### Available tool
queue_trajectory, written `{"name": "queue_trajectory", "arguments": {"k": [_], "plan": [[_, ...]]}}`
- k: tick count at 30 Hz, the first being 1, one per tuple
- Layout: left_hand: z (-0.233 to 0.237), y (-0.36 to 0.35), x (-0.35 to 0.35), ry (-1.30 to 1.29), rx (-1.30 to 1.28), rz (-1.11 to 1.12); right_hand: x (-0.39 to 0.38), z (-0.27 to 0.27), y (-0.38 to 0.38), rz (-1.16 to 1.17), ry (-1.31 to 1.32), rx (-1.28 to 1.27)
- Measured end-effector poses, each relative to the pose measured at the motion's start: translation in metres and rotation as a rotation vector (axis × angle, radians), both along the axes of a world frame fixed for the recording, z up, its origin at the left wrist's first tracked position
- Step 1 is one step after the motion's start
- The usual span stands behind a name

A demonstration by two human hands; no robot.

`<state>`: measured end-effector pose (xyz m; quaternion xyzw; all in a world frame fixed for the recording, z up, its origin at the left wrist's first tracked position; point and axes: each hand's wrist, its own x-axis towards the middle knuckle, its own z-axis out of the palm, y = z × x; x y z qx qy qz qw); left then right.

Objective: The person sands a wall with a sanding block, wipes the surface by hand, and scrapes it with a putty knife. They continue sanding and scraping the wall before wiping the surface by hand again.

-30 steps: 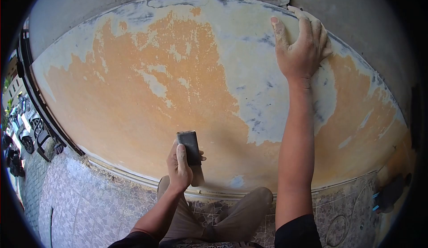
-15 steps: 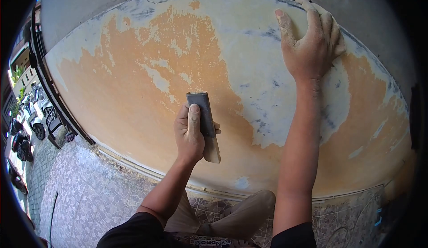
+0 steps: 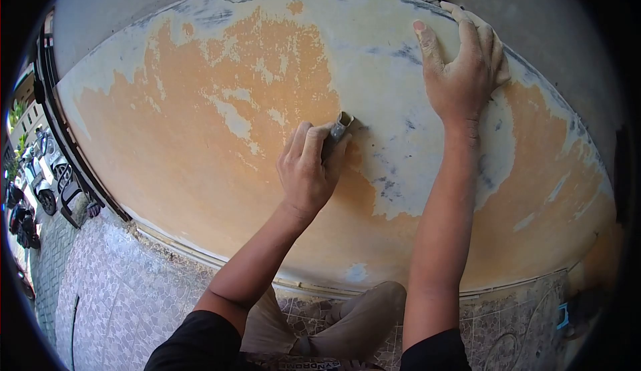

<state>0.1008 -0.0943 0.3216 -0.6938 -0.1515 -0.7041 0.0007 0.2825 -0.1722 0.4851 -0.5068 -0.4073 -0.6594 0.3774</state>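
Observation:
A wall panel (image 3: pixel 267 191) fills most of the view, with patchy orange paint over pale whitish areas and dark smudges. My left hand (image 3: pixel 310 164), dusty, is closed round a grey folded sheet (image 3: pixel 339 126) that looks like sandpaper; its rolled end shows above the fingers, close to the border between orange and pale patches. Dust coats my right hand (image 3: pixel 464 71) as well. It rests on the panel's upper right edge, fingers apart and bent over the rim, thumb on the pale surface, holding no tool.
Patterned floor tiles (image 3: pixel 120 284) lie below the panel. At the far left are a dark metal rail (image 3: pixel 67 134) and parked motorbikes (image 3: pixel 37 177). A blue object (image 3: pixel 563 315) is on the floor at the lower right. My bent knee (image 3: pixel 380 304) is near the panel's lower edge.
My left hand has moved right and slightly up and turned, so the sheet now shows its open end rather than its flat face. My right hand stays at the panel's edge.

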Motion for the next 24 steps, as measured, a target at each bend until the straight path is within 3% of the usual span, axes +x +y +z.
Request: {"name": "queue_trajectory", "arguments": {"k": [4,9,10,12,16,19,24], "plan": [[-0.037,-0.003,-0.002,0.068,0.008,-0.021,-0.004,0.001,-0.003,0.027,0.017,-0.024],[0.056,0.005,0.000,-0.135,-0.033,-0.009,-0.013,0.001,-0.013,-0.003,0.083,-0.122],[0.055,0.003,0.003,-0.136,-0.037,-0.009,-0.014,0.001,-0.014,-0.004,0.082,-0.127],[0.047,-0.001,0.009,-0.139,0.028,0.022,-0.015,0.002,-0.016,0.034,0.095,-0.150],[-0.029,-0.010,0.000,-0.007,-0.076,-0.032,-0.018,0.002,-0.012,0.004,0.102,-0.115],[-0.039,-0.004,-0.006,0.029,-0.130,-0.060,-0.021,0.001,-0.010,0.011,0.125,-0.102],[0.050,0.005,0.003,-0.111,-0.048,-0.029,-0.019,0.002,-0.014,0.029,0.150,-0.144]]}}
